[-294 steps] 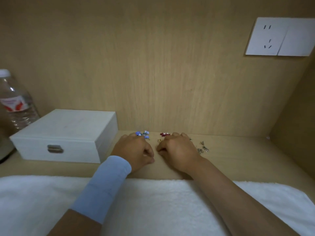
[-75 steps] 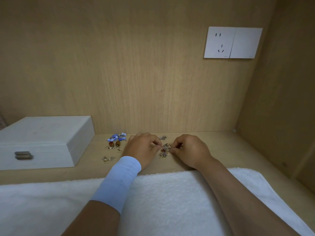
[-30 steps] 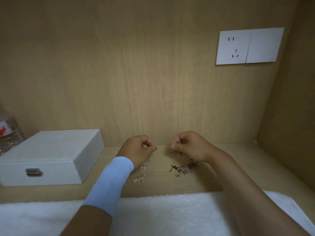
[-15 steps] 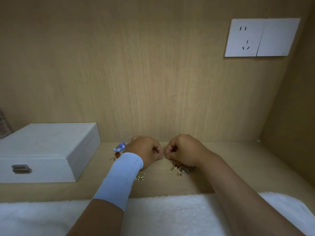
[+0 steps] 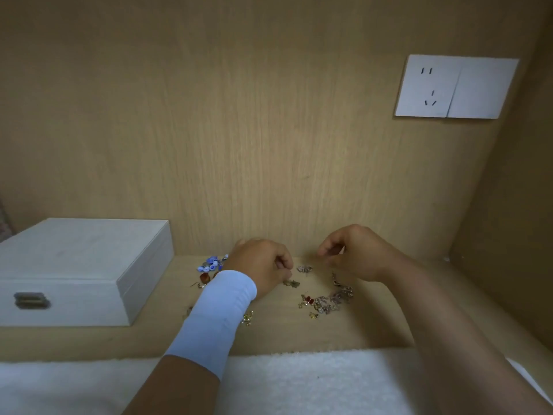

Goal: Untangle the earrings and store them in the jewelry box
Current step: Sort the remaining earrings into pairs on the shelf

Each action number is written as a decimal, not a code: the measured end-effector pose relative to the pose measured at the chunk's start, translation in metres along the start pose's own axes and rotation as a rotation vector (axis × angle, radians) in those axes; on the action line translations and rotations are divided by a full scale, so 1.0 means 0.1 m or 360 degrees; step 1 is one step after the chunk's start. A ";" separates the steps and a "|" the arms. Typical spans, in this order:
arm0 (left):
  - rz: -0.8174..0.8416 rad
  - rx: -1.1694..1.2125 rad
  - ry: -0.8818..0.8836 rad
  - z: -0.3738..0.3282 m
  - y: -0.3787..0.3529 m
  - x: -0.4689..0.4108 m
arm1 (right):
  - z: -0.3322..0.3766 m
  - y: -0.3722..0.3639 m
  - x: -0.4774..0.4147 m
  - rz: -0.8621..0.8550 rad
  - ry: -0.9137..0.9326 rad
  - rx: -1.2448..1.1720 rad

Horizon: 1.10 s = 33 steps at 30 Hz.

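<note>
Where: earring clump [image 5: 329, 301] on desk [image 5: 371, 327] by your right hand [image 5: 356, 256]; jewelry box [image 5: 83, 265] closed.
Feel: prob. light, thin wire, snaggy; take by hooks.
Grip: left hand [image 5: 260, 265] & right both curled; can't tell if pinching.

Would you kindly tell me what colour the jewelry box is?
The jewelry box is white, with a dark metal clasp; head view.

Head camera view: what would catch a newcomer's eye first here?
The left hand, above a pale blue wristband, and the right hand sit at centre with fingers curled. A tangle of earrings lies near the right hand, and blue earrings lie beside the left hand. A closed white jewelry box stands far left, and a wall socket sits upper right.
</note>
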<state>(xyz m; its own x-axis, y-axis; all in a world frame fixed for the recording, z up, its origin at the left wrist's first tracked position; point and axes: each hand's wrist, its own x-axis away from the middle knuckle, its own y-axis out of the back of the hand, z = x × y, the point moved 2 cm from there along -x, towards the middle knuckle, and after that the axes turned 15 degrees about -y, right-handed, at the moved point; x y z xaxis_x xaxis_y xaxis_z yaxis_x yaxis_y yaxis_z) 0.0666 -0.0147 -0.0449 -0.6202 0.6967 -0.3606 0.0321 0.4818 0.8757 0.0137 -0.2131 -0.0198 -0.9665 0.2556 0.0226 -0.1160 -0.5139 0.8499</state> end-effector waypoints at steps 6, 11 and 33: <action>0.0242 0.0010 -0.0204 -0.23 -0.14 -0.06 | -0.20 0.03 0.02 0.0192 -0.0150 0.0147; 0.0393 -0.0104 -0.0272 -0.26 -0.22 -0.09 | -0.22 0.05 0.03 0.0273 -0.0155 0.0189; 0.0328 0.0588 0.0237 0.04 0.10 0.04 | 0.19 -0.24 0.11 0.0484 -0.0046 0.0162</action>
<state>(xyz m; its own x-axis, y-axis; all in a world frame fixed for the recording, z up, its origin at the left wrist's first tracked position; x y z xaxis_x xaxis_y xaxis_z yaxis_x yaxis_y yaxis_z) 0.0676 -0.0047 -0.0386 -0.6765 0.7272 -0.1166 0.4279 0.5170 0.7413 0.0104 -0.1825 -0.0300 -0.9464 0.1267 0.2972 0.2019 -0.4859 0.8503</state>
